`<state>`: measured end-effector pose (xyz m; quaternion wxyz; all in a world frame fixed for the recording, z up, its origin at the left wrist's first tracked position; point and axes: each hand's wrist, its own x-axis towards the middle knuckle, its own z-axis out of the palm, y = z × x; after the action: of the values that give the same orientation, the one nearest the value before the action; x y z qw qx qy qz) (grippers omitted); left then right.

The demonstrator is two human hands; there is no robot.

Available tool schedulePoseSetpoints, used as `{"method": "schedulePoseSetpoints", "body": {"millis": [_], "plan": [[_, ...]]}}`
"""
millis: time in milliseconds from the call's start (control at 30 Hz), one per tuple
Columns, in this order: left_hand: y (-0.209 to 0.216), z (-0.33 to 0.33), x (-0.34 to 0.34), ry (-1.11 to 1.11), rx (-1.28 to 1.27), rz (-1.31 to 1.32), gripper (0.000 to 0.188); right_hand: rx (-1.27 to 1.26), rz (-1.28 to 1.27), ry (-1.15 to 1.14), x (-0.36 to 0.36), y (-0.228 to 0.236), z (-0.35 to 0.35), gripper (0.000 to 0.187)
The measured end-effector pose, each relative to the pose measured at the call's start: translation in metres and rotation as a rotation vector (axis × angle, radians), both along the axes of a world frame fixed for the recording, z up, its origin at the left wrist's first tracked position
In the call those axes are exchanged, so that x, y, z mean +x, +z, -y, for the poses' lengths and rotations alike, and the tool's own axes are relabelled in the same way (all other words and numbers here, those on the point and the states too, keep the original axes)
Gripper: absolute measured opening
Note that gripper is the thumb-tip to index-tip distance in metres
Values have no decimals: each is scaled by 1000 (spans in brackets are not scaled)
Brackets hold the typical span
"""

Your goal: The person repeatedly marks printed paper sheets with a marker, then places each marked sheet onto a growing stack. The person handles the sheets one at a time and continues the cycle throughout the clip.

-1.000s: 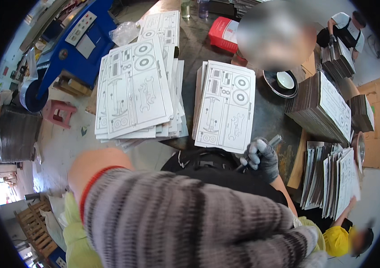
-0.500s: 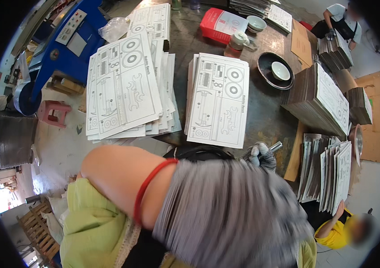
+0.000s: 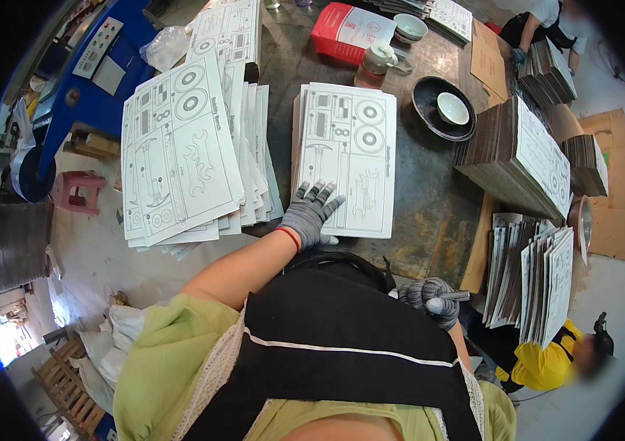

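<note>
My left hand [image 3: 311,217], in a grey striped glove with a red band at the wrist, lies with fingers spread on the lower left corner of a stack of printed sheets [image 3: 356,158]. Line drawings of tools and wheels cover the top sheet. Near the table's front edge, my right hand [image 3: 430,300], also gloved, is closed round a short metal rod [image 3: 459,296] whose end sticks out to the right. What the rod belongs to is hidden in the fist. Left of the stack, a taller, uneven pile of the same sheets [image 3: 180,154] overhangs the table edge.
Behind the stack are a red and white bag [image 3: 349,33], a lidded glass jar [image 3: 375,66] and a black pan [image 3: 423,117] with a white bowl [image 3: 452,109]. Thick board stacks [image 3: 518,158] line the right side. Two people work there. A blue machine [image 3: 99,66] stands at left.
My left arm has swung from in front of my chest out to the sheet stack, and its hand now rests there. My right hand stays closed round the rod near the table edge.
</note>
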<state>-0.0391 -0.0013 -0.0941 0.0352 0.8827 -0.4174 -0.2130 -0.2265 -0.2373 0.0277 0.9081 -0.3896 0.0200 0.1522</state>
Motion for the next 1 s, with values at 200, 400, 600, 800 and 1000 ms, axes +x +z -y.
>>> {"method": "schedulePoseSetpoints", "body": {"millis": [200, 400, 600, 800, 1000], "plan": [[1, 14, 13, 69, 30, -21, 101, -58, 48, -96, 48, -11, 11, 40], [-13, 17, 14, 130, -35, -24, 105, -214, 98, -426, 154, -73, -10, 30], [-8, 18, 21, 114, -41, -83, 103, -42, 305, -446, 237, -153, -22, 22], [-12, 18, 21, 128, -76, -105, 104, -190, 270, -584, 247, -172, -40, 20], [-15, 24, 21, 174, -32, -52, 111, -800, 357, -497, 239, -158, -46, 32]]}}
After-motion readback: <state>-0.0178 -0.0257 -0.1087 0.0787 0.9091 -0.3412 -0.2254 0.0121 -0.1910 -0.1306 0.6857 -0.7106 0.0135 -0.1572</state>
